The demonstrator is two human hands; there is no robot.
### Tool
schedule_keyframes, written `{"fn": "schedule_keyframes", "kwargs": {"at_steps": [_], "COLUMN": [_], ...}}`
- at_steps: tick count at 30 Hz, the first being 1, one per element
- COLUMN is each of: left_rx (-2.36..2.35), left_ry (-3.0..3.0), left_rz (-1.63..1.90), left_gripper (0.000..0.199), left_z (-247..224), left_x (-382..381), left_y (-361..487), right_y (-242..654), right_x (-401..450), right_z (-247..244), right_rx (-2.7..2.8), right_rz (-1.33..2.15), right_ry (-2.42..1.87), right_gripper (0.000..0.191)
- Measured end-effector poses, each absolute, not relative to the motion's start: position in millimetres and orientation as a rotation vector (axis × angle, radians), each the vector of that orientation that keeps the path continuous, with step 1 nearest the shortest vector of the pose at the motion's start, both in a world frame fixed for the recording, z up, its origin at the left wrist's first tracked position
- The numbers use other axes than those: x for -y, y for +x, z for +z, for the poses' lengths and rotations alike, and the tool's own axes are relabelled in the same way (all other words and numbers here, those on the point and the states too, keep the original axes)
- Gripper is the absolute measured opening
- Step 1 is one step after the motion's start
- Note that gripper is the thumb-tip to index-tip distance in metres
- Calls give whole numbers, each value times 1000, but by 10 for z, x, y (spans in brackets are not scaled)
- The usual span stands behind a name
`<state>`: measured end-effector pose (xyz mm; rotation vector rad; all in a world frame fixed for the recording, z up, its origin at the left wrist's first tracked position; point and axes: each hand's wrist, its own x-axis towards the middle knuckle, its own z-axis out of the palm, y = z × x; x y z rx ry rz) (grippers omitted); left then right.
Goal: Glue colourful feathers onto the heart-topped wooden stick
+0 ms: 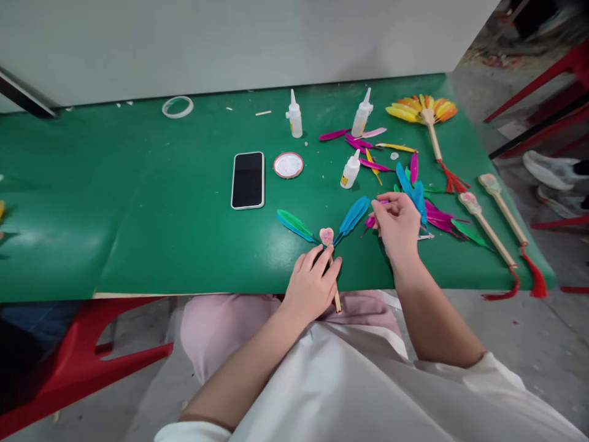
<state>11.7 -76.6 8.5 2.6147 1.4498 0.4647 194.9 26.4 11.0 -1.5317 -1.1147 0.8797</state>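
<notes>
My left hand (313,279) is closed over a wooden fan handle (337,301) at the table's front edge. The handle's heart-shaped head (326,236) shows above my fingertips. Green and blue feathers (294,224) spread from it to the left, and blue feathers (353,216) to the right. My right hand (396,224) is closed in a pinch on a magenta feather (369,223), partly hidden by the fingers. Beside that hand lies a loose pile of blue, magenta and green feathers (439,218).
Glue bottles (350,170) stand past my hands, near a round white lid (288,165) and a phone (248,180). A finished yellow feather fan (430,120) and two tasselled handles (490,230) lie right. A tape roll (178,107) rests by the back panel.
</notes>
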Motion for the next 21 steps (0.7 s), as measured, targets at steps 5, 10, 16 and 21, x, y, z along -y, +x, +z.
{"fn": "schedule_keyframes", "kwargs": {"at_steps": [5, 10, 16, 21], "left_rx": [-1460, -1465, -1468, -1448], "left_ry": [2625, 2624, 2612, 2614], "left_rz": [478, 464, 470, 483], "left_gripper": [35, 35, 35, 34], "left_z": [80, 83, 82, 84], "left_x": [766, 768, 777, 773], "left_y": [122, 125, 123, 101], "right_y": [1986, 1935, 1949, 2156], "right_x": [-265, -219, -221, -423], "right_z": [125, 85, 53, 297], "right_rx": [1262, 1720, 1723, 1952], "right_rz": [615, 455, 448, 379], "right_ry": [-1577, -1519, -1563, -1512], "right_gripper": [14, 24, 27, 28]}}
